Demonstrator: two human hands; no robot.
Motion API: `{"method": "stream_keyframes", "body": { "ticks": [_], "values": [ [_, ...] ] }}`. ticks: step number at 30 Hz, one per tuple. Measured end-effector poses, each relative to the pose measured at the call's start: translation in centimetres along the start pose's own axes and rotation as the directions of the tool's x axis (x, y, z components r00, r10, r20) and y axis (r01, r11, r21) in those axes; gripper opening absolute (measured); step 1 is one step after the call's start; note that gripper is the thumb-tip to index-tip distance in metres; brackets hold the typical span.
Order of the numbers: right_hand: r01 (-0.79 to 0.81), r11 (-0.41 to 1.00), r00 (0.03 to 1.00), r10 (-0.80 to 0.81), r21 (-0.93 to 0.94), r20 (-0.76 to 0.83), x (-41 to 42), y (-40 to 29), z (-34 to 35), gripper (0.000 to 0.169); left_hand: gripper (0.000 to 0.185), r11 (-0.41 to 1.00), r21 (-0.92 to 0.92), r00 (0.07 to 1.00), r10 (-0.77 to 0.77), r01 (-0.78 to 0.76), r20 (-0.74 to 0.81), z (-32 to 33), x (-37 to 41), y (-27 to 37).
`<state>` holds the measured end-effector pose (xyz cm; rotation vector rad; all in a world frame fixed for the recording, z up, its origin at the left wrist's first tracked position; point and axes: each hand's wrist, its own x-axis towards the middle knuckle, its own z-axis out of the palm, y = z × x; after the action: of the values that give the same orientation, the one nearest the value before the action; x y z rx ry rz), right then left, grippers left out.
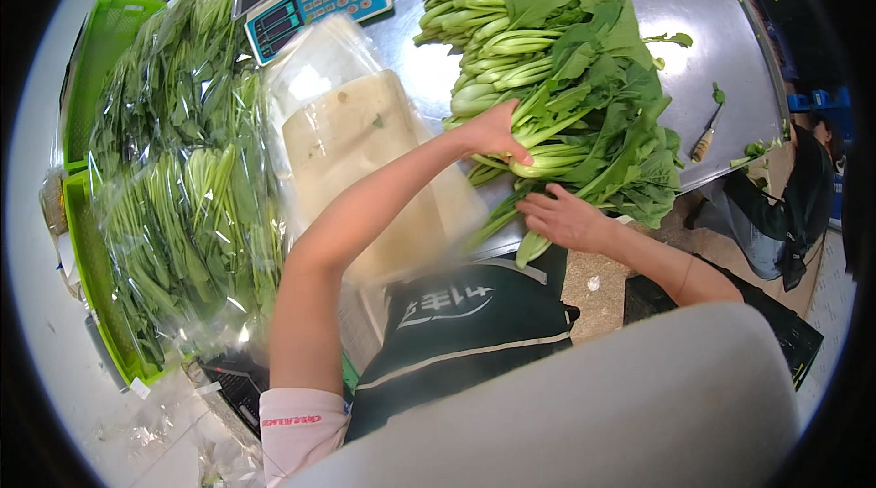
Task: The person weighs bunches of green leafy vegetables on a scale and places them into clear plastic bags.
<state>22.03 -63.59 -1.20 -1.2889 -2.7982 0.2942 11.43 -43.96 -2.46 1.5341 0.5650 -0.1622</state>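
A long heap of leafy greens with pale green stalks (pixel 503 43) lies across the metal table. My left hand (pixel 496 132) grips a bunch of stalks at the near end of the heap, thumb and fingers around it. Just below, at the table's near edge, my right hand (pixel 564 217) has its fingers curled over a few loose stalks. One pale stalk (pixel 530 250) pokes out beneath those fingers and hangs over the edge. The leaves point to the right, and the palm sides of both hands are hidden.
Left of the heap lie a stack of clear plastic bags (pixel 321 56) and a beige sheet (pixel 363 166). Behind them stands a digital scale (pixel 318 5). Bagged greens (pixel 191 214) fill green crates (pixel 79 214). A knife (pixel 705 135) rests at right; a person (pixel 773 193) is beyond.
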Motion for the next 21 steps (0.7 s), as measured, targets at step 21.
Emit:
{"method": "stream_keyframes", "body": {
  "ticks": [21],
  "values": [
    [0.289, 0.876, 0.883, -0.4, -0.385, -0.246, 28.2, 22.6, -27.6, 0.026, 0.053, 0.733, -0.395, 0.726, 0.192, -0.554, -0.66, -32.6, -12.0, 5.2]
  ]
}}
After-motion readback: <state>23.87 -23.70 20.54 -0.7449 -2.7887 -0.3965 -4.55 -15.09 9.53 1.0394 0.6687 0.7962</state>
